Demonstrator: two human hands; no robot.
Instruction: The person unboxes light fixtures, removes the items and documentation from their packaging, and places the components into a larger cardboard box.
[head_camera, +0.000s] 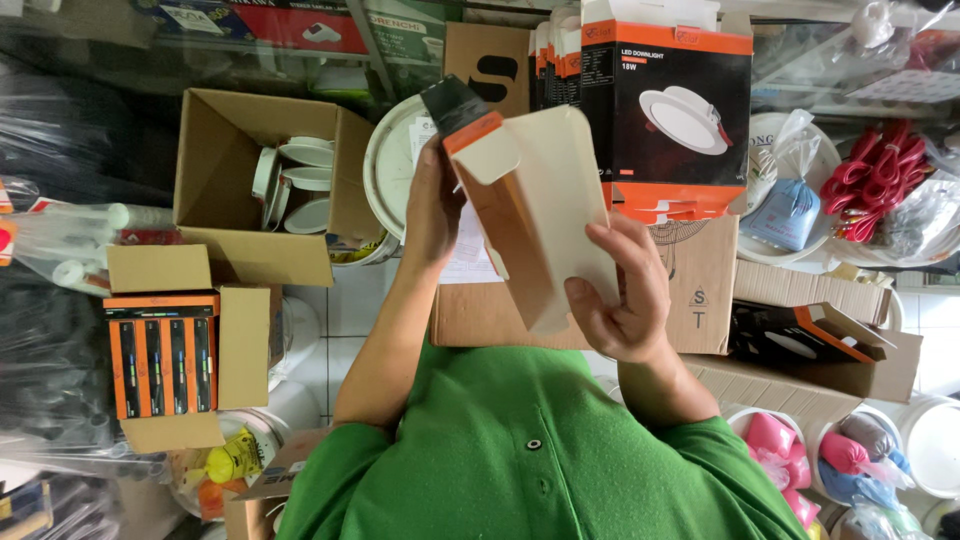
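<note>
The person in a green buttoned shirt holds an unfolded black-and-orange cardboard light box with a pale cream inside (530, 210) up in front of the chest. It hangs above the big brown corrugated carton (700, 290) that sits in front of the person. The left hand (432, 205) grips the box's left edge near its orange flap, the fingers curled round behind the cardboard and the thumb side toward the camera. The right hand (620, 295) clasps the lower right edge of the box, thumb pressed on the cream face and fingers wrapped behind it.

Behind the brown carton stands a row of finished black-and-orange light boxes (665, 115), the nearest one showing a picture of a round white lamp. To the left of the brown carton, an open brown cardboard box holding round white lamp fittings (290, 180) sits on the floor. Nearer the person on that side is a smaller open carton packed with upright orange-and-black boxes (162, 365). To the right of the brown carton lie a bundle of red cords (870, 180) and a flattened black-and-orange box (800, 340).
</note>
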